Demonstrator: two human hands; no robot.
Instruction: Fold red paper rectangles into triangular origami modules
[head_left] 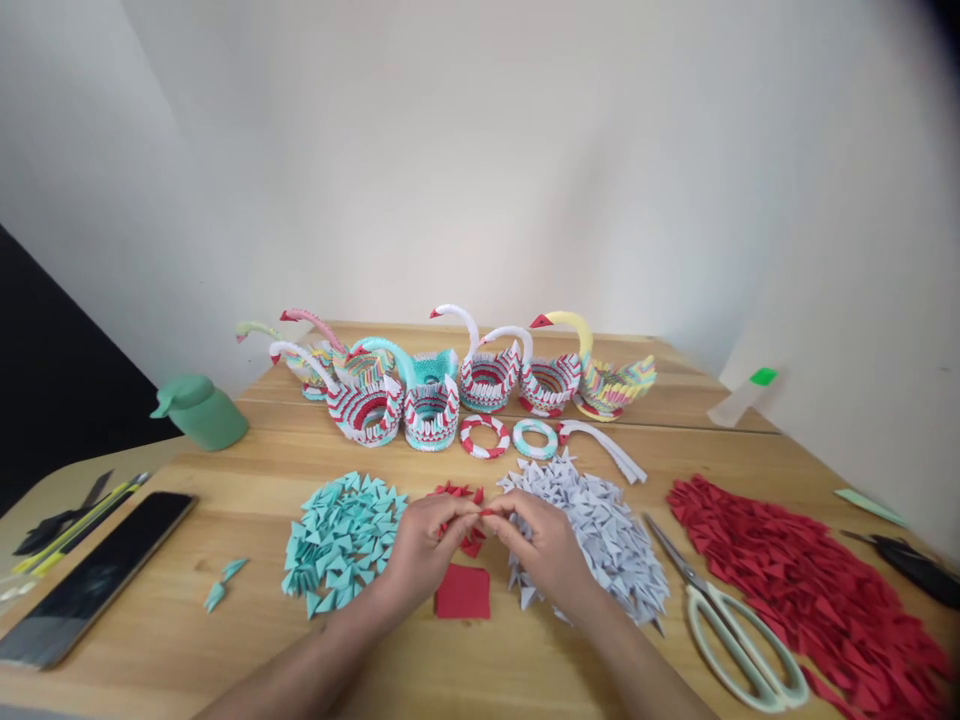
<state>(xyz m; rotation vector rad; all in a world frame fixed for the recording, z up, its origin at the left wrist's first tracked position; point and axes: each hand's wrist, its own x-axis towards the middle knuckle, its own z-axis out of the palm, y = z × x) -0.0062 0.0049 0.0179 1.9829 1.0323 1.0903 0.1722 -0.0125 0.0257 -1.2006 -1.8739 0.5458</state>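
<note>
My left hand [433, 535] and my right hand [536, 535] meet at the fingertips over the middle of the table. Both pinch a small folded piece of red paper [487, 512], mostly covered by the fingers. Just below the hands lies a flat stack of red paper [463, 592]. Behind them sits a small heap of red folded pieces [474, 541], partly hidden. Teal folded pieces [341, 535] are piled beside my left hand. A pile of pale grey-white folded pieces [615, 540] spreads behind and to the right of my right hand.
Several folded-paper swans [431, 415] stand at the back, with a red-white ring [484, 437], a teal-white ring [535, 439] and a loose swan neck [611, 450] before them. Scissors [739, 635] and a large red pile [802, 590] lie right; a phone [97, 575] and green container [201, 412] left.
</note>
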